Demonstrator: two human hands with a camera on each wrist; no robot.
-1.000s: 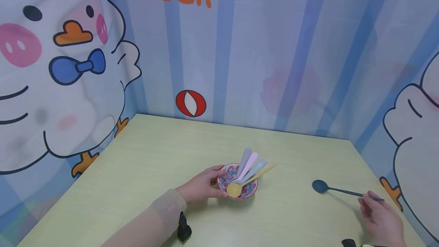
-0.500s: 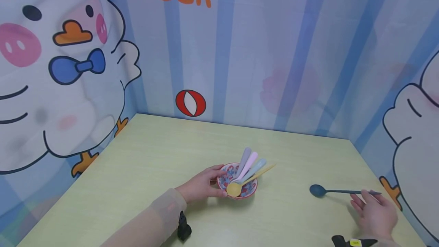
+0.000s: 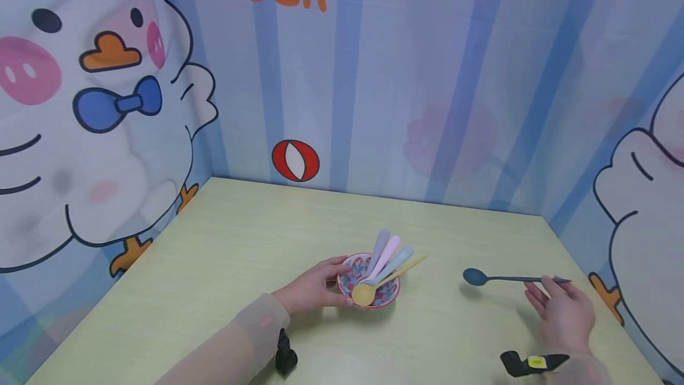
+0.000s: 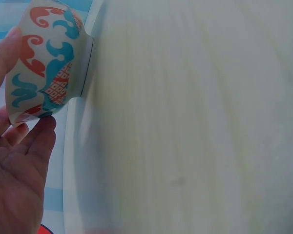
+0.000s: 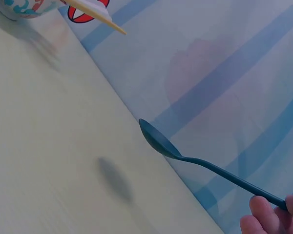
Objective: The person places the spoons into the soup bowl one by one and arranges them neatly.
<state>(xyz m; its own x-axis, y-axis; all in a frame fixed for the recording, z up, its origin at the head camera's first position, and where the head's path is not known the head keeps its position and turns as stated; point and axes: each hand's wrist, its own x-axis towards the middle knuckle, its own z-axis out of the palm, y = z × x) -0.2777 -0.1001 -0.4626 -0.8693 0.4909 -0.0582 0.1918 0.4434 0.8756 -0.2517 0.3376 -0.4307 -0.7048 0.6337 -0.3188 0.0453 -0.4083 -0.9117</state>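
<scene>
Left hand (image 3: 312, 287): we see fingers curled against the bowl's (image 3: 389, 299) outer wall, steadying it on the table (image 3: 224, 266) | Bowl: mid-table, holding four spoons (image 3: 386, 260) | Right hand (image 3: 561, 314): pinches the handle end of the dark spoon (image 3: 499, 278), raised above its shadow, right of the bowl.

Dark teal spoon (image 3: 502, 278) lifted above table, patterned bowl (image 3: 369, 283) holding four spoons

On my left arm (image 3: 235, 343) I see a sheer beige sleeve, with black wrist cameras strapped on, the right one (image 3: 526, 363) bearing a yellow label.
</scene>
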